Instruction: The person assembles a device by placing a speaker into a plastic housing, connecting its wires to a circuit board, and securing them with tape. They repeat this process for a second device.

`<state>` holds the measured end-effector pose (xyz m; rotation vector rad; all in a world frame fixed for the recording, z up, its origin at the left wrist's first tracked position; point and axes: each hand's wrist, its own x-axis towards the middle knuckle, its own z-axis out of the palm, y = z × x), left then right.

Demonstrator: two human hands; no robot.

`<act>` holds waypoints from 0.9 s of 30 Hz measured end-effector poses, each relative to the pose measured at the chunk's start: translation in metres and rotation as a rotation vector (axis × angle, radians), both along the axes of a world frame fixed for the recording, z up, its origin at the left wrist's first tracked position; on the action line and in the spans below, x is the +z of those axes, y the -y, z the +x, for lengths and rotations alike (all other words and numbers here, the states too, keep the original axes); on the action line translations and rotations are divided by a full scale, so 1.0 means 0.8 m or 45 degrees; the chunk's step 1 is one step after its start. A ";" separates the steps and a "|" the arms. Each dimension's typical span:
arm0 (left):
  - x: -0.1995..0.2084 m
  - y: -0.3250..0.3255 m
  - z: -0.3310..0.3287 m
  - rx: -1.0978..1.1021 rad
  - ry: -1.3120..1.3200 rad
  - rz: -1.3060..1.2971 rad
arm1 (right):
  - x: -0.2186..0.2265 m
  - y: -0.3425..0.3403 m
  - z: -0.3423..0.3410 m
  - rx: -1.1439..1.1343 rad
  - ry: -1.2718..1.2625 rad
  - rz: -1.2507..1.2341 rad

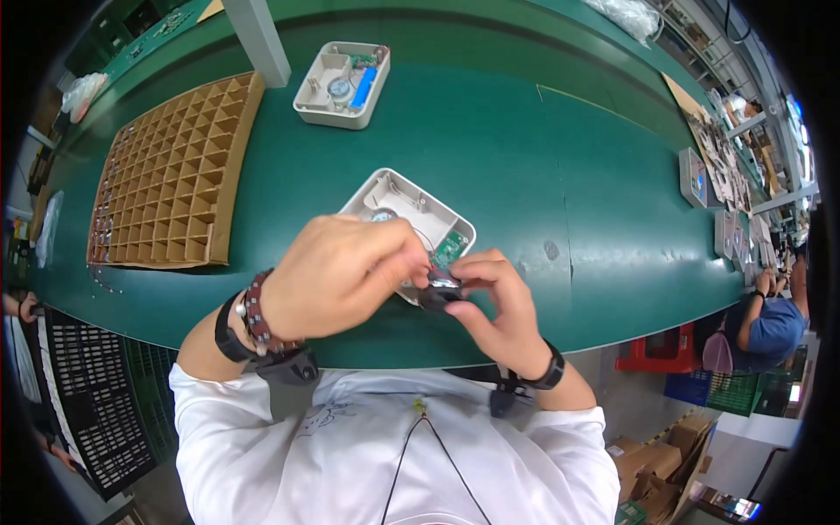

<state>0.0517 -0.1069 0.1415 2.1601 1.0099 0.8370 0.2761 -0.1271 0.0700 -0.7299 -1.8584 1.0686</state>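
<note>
Directly before me lies an open off-white plastic housing (444,214). It holds a green circuit board (451,248) and a round metallic disc (382,215), partly covered by my left hand (328,276). Over the housing's near edge, my right hand (500,311) grips a small black part (437,296) with a shiny face between thumb and fingers. Thin red and dark wires show beside it. My left hand is closed in a pinch right against this part; what its fingertips hold is hidden.
A second off-white housing (374,108) with a blue cylindrical battery (364,88) lies farther back, near a grey post (259,42). At left stands a cardboard divider box (166,175) with wired pieces along its left side. More housings (693,178) and a seated co-worker (774,319) are at right.
</note>
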 end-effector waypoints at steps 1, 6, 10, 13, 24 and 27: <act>-0.002 -0.014 -0.007 0.015 0.053 -0.069 | 0.002 -0.003 0.002 0.008 -0.008 0.011; -0.037 -0.090 -0.018 -0.021 -0.103 0.273 | 0.015 -0.010 0.000 0.205 -0.612 -1.007; -0.073 -0.119 -0.021 -0.119 -0.398 0.402 | 0.003 -0.008 -0.005 0.260 -0.941 -1.150; -0.072 -0.117 -0.028 -0.110 -0.454 0.217 | -0.008 -0.008 0.002 0.239 -1.270 -1.079; -0.062 0.019 -0.001 0.233 -0.119 -0.639 | 0.002 -0.029 0.030 0.065 -0.827 -0.855; -0.085 0.043 -0.001 0.199 0.294 -0.850 | 0.016 -0.038 0.018 0.062 -0.667 -0.827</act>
